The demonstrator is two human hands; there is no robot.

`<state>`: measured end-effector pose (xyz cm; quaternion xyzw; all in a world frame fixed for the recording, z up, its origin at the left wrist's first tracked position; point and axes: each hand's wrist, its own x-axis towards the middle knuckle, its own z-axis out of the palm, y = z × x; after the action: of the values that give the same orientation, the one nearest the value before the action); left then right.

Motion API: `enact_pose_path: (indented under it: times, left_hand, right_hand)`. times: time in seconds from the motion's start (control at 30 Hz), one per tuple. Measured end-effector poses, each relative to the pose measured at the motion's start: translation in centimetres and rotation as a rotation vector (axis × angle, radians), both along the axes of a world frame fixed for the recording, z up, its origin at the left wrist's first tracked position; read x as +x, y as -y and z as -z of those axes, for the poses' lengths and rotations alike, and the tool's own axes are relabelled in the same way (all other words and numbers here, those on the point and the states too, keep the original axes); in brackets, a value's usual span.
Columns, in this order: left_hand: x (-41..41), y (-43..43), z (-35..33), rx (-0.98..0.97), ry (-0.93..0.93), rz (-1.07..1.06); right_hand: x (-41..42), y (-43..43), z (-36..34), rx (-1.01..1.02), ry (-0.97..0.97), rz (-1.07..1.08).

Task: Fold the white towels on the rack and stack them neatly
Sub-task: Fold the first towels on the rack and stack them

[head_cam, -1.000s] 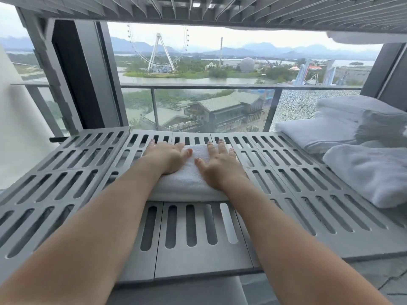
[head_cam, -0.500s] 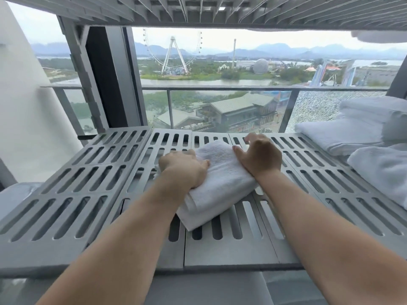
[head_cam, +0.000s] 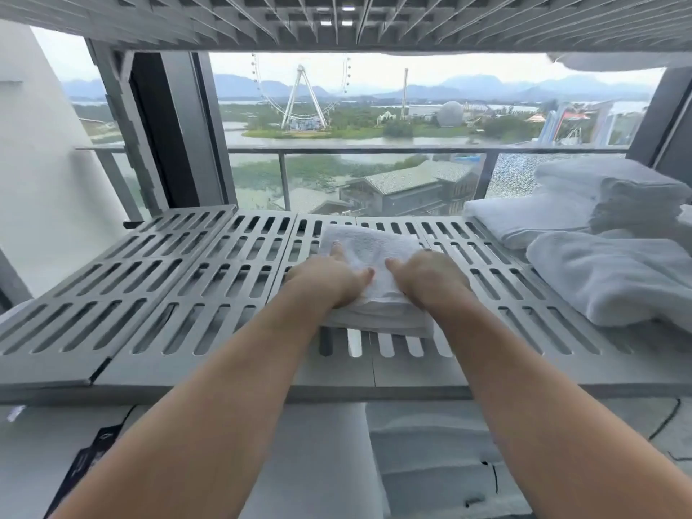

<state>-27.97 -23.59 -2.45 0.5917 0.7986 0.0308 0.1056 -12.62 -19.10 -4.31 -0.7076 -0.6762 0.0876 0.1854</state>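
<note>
slatted grey rack (head_cam: 187, 279) on a balcony, folded white towel (head_cam: 369, 245) at its middle.
both arms reach forward; the left hand (head_cam: 325, 280) lies flat, fingers straight, likely pressing the fold square; the right hand (head_cam: 428, 277) rests on its right edge, finger curl unclear. loose towels (head_cam: 614, 279) lie right.
</note>
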Motion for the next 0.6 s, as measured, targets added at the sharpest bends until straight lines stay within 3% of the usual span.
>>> enact_pose_path:
  times: [0.1,0.17,0.33,0.6]
  left_hand:
    - [0.9,0.5,1.1,0.092,0.046,0.110]
    - [1.2,0.2,1.5,0.156,0.062,0.125]
    - [1.6,-1.3,1.6,0.252,0.190,0.131]
    - [4.9,-5.3,0.8,0.451,0.131,0.225]
  right_hand:
    - [1.1,0.4,-0.2,-0.084,-0.005,-0.009]
    - [0.7,0.7,0.2,-0.077,-0.106,-0.068]
    - [1.3,0.0,0.6,0.188,-0.308,-0.165]
    - [3.9,-3.0,-0.5,0.438,-0.265,-0.180]
